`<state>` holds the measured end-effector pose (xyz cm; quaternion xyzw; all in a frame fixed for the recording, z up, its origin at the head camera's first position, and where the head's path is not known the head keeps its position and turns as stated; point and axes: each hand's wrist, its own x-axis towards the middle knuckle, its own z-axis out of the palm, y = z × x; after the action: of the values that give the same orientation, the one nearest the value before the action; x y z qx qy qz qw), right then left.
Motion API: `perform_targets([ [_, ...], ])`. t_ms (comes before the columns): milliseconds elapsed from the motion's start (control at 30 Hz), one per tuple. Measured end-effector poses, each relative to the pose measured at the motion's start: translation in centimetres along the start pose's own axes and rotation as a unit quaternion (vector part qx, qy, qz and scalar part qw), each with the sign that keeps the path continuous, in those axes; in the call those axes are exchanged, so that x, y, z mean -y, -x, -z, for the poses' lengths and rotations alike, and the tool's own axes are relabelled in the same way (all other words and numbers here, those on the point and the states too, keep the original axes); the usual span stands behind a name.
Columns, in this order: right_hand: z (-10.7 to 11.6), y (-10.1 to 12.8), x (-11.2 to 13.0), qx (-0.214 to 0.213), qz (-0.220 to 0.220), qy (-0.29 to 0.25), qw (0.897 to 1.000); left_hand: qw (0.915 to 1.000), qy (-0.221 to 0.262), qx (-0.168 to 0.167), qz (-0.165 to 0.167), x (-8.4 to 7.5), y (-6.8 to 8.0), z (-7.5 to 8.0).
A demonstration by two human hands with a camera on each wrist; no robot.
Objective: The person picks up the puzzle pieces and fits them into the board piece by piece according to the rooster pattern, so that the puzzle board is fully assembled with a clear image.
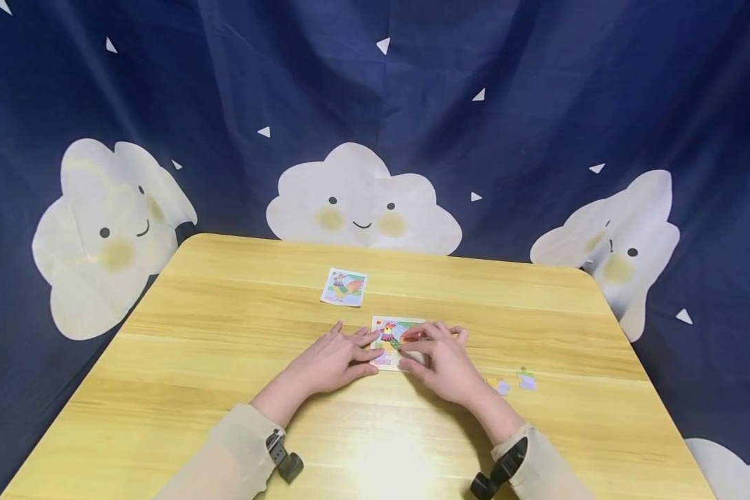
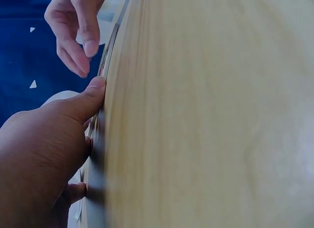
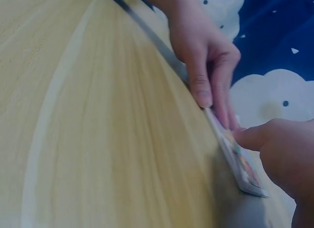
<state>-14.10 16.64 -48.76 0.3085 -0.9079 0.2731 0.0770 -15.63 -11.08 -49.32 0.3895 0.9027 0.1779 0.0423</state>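
A rooster jigsaw puzzle (image 1: 387, 323) lies in a pale flat tray in front of me, partly hidden under both hands. My left hand (image 1: 337, 357) rests its fairly straight fingertips on the tray's left side; in the left wrist view its thumb (image 2: 93, 93) touches the edge. Over the puzzle's right part, my right hand (image 1: 444, 361) has loosely bent fingers, their tips near a green puzzle piece (image 1: 395, 344). No piece shows between thumb and fingers in the left wrist view. Two loose puzzle pieces, one green and lilac (image 1: 528, 380), one orange and lilac (image 1: 502, 386), lie right of that hand.
Behind the puzzle lies a square picture card (image 1: 344, 287) with the same rooster. The wooden table (image 1: 162, 361) ends at a dark blue curtain (image 1: 350, 76) with white clouds. Both wrists wear black straps with small cameras.
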Motion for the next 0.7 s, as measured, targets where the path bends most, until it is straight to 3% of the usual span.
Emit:
perform_targets([
  [700, 6.0, 6.4, -3.5, -0.029, -0.003, -0.004, 1.0, 1.0, 0.008, 0.0, 0.005, 0.0, -0.1, 0.0],
])
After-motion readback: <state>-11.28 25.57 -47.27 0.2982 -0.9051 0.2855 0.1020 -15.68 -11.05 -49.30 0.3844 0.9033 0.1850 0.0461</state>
